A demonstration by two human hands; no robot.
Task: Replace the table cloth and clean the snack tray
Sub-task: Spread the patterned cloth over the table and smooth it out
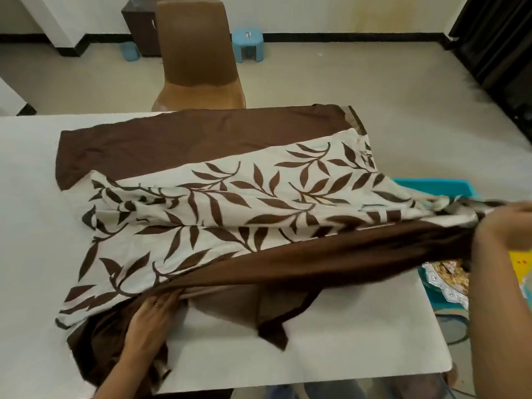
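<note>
A brown and cream leaf-patterned table cloth (218, 203) lies partly spread and bunched over the white table (359, 347). My left hand (152, 315) presses on the cloth's brown border near the table's front, fingers laid flat. My right hand (501, 226) grips a gathered bunch of the cloth at the far right, lifted above the table's edge. A silver snack tray (444, 279) with snacks sits to the right below that hand, partly hidden by my right forearm.
A brown plastic chair (198, 56) stands behind the table. A teal basket (443, 187) sits off the table's right side. Two small blue stools (247, 43) stand on the floor by the far wall. A dark curtain hangs at the upper right.
</note>
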